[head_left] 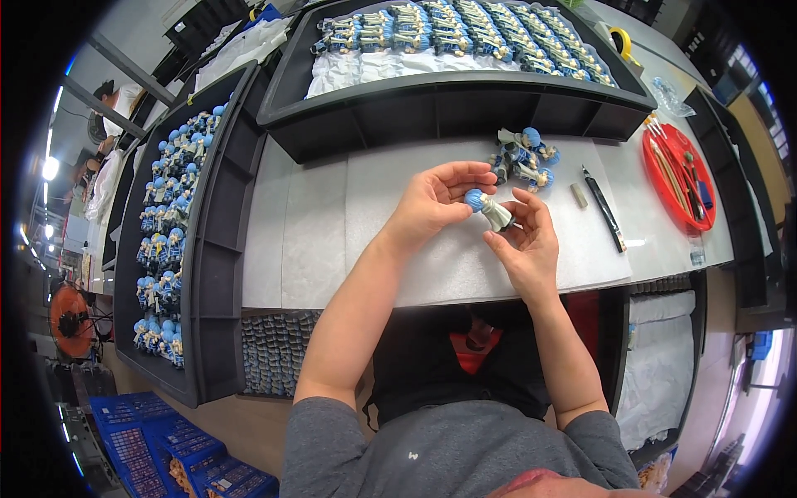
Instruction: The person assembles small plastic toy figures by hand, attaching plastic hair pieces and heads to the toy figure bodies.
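Over the white foam sheet (pixel 332 224) on the bench, the person's left hand (pixel 432 203) curls around a small figurine (pixel 490 207) with a blue head and pale body, thumb and fingers pinching its head end. The right hand (pixel 527 241) closes on the figurine's lower end from below. Just beyond lies a small pile of like figurines (pixel 523 158), a black-handled knife (pixel 604 207) to the right, and a red dish of tools (pixel 677 170) farther right.

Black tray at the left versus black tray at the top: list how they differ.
The left tray holds figurines on its bare black floor; the top tray holds them in rows on white sheets. The left tray runs lengthwise away from the person; the top tray lies crosswise. Both hold blue-haired figurines.
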The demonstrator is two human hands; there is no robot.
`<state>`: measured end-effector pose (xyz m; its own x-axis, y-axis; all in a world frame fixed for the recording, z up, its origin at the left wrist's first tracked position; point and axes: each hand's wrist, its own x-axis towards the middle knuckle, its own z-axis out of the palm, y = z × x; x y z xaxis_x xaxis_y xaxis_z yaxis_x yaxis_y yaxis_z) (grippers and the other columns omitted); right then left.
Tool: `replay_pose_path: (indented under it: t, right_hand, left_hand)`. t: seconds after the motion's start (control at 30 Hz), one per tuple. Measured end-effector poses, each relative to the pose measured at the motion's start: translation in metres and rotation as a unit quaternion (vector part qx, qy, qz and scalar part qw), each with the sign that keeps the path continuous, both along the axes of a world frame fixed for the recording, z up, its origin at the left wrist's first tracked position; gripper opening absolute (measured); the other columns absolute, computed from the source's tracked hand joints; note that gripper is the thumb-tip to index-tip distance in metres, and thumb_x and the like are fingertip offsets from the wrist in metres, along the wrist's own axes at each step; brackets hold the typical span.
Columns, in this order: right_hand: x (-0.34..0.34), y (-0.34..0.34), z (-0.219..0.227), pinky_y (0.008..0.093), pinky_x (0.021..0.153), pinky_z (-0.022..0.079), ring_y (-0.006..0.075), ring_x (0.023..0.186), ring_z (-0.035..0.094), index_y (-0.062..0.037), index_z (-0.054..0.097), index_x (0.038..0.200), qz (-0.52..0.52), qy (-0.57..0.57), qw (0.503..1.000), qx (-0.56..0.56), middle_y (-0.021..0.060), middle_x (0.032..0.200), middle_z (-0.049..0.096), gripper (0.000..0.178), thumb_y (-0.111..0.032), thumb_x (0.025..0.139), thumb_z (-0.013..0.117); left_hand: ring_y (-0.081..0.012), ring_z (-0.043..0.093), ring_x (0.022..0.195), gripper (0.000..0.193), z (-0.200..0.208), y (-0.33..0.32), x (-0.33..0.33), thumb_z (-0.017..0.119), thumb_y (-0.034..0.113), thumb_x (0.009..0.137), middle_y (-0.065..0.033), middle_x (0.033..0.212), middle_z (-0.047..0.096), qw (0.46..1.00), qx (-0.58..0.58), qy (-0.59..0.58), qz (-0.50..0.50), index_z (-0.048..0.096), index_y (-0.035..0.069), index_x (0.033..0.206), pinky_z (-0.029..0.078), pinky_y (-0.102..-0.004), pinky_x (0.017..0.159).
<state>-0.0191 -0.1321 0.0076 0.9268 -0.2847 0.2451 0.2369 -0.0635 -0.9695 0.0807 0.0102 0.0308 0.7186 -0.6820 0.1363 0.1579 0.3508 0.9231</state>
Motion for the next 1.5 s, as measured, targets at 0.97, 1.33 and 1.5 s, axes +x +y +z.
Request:
replay_pose_path:
  t: [0.97, 1.33, 1.5]
  right_hand:
    - [0.000, -0.004, -0.004, 0.0264, 0.084, 0.045, 0.0136, 0.091, 0.055, -0.0010, 0.047, 0.118, -0.009, -0.022, 1.000, 0.000, 0.0084, 0.100, 0.053, 0.051, 0.014, 0.069, 0.052]
    - [0.001, 0.002, -0.005, 0.0271, 0.078, 0.048, 0.0164, 0.088, 0.058, -0.0009, 0.055, 0.108, -0.050, -0.056, 0.993, -0.089, 0.0099, 0.096, 0.058, 0.040, 0.007, 0.069, 0.062]
    - [0.000, -0.006, -0.009, 0.0309, 0.073, 0.049, 0.0234, 0.081, 0.060, -0.0019, 0.062, 0.094, -0.087, -0.102, 0.975, -0.175, 0.0118, 0.089, 0.062, 0.029, 0.001, 0.067, 0.069]
  left_hand:
    - [-0.0194, 0.055, 0.104, 0.052, -0.005, -0.003, 0.000, 0.063, -0.008, 0.066, -0.0133, 0.112, 0.058, 0.997, 0.067, 0.001, -0.025, 0.051, -0.003, 0.117, 0.043, -0.0326, 0.095]
    - [-0.0185, 0.057, 0.100, 0.053, -0.002, -0.002, -0.001, 0.066, -0.007, 0.067, -0.0138, 0.113, 0.057, 0.998, 0.060, -0.003, -0.035, 0.051, -0.002, 0.118, 0.045, -0.0318, 0.091]
    - [-0.0175, 0.059, 0.093, 0.038, -0.016, -0.011, 0.006, 0.060, 0.000, 0.078, -0.0148, 0.109, 0.058, 0.997, 0.060, -0.023, 0.039, 0.054, -0.001, 0.115, 0.047, -0.0283, 0.081]
